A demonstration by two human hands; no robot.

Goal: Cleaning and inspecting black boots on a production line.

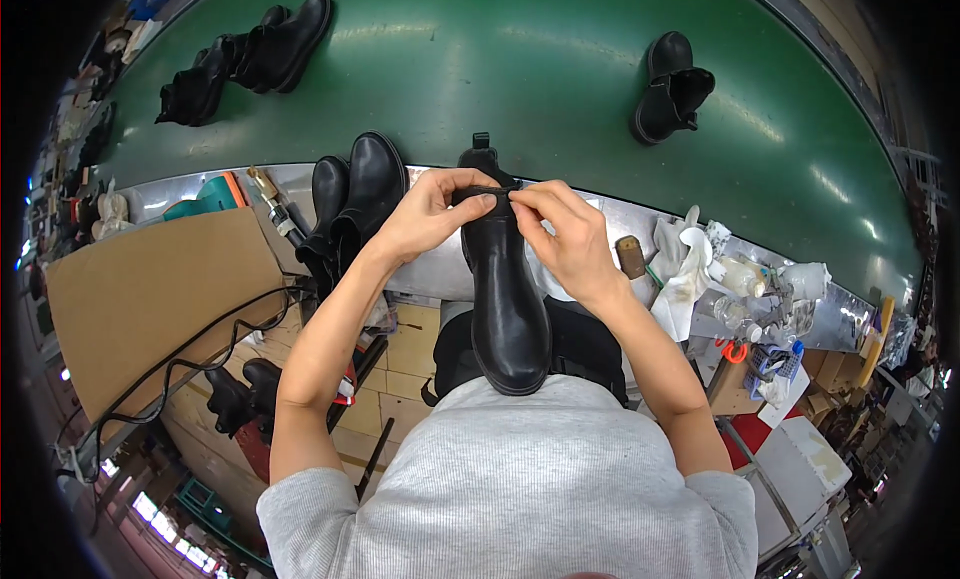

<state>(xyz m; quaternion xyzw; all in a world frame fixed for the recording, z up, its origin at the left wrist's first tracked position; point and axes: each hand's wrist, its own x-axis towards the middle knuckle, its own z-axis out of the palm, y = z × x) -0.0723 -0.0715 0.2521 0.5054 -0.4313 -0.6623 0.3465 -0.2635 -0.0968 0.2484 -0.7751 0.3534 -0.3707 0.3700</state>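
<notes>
Head view: black boot [508, 309] was pinched at its collar by left hand [432, 217] and right hand [572, 234], toe toward grey shirt [540, 469], beside desk [520, 69] edge, presumably for close access.

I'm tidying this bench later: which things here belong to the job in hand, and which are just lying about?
Job in hand:
- boot, gripped near its opening by left hand and right hand
- probably the similar boots nearby

Apparently lying about, untouched:
- cardboard
- white cloth
- brown block
</notes>
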